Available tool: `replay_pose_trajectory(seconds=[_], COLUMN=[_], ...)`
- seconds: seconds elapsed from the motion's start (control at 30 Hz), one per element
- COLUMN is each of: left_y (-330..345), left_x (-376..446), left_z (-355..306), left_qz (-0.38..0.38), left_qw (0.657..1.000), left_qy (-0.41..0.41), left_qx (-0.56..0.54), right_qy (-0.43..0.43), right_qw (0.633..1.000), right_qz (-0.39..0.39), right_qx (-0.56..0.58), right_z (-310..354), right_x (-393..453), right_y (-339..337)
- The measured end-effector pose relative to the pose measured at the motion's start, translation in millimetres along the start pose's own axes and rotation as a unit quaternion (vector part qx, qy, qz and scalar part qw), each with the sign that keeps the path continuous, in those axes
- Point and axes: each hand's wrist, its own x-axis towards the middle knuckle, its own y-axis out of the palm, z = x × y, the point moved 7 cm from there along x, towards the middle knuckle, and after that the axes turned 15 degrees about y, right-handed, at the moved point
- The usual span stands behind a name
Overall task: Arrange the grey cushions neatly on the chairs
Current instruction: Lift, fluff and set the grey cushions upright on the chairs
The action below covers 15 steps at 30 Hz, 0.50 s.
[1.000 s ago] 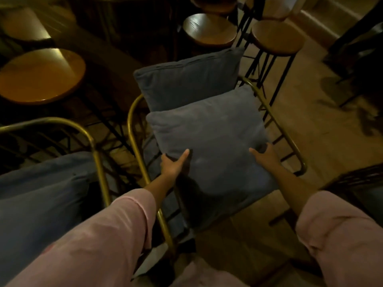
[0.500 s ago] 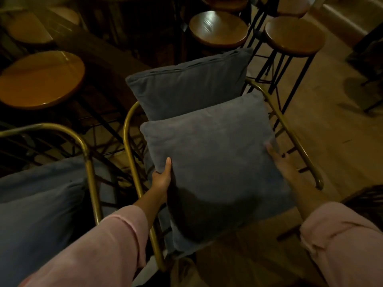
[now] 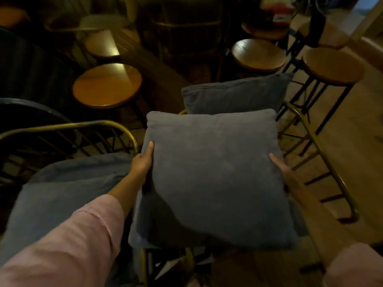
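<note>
I hold a square grey cushion by its two sides above the seat of a brass-framed chair. My left hand grips its left edge, my right hand its right edge. A second grey cushion stands upright against the chair's back, just behind the one I hold. A grey seat pad shows below the held cushion. To the left, another brass-framed chair carries grey cushions.
Round wooden stools stand around: one at the left, one behind the chair, one with black legs at the right. A dark wooden table runs behind. Wooden floor lies to the right.
The cushion has been lifted up off the seat and shifted toward me, both hands sliding to grip its side edges. The view has swung to the left.
</note>
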Motion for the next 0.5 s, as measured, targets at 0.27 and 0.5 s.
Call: replay_pose_trajectory(seconds=[0.27,0.5], left_y=[-198.9,-381.0], left_x=[6.7,20.4], left_z=[-7.7,-0.3], left_qz=[-0.126,-0.246], left_qw=[0.991,0.965], left_qy=[0.013,0.023], left_qx=[-0.044,-0.082], right_qy=[-0.016,-0.054], right_qw=[0.983,0.967], right_qz=[0.142,0.211], right_qx=[-0.120,-0.135], right_z=[11.5,3.6], right_x=[-41.2,-73.5], right_y=[198.6,398.0])
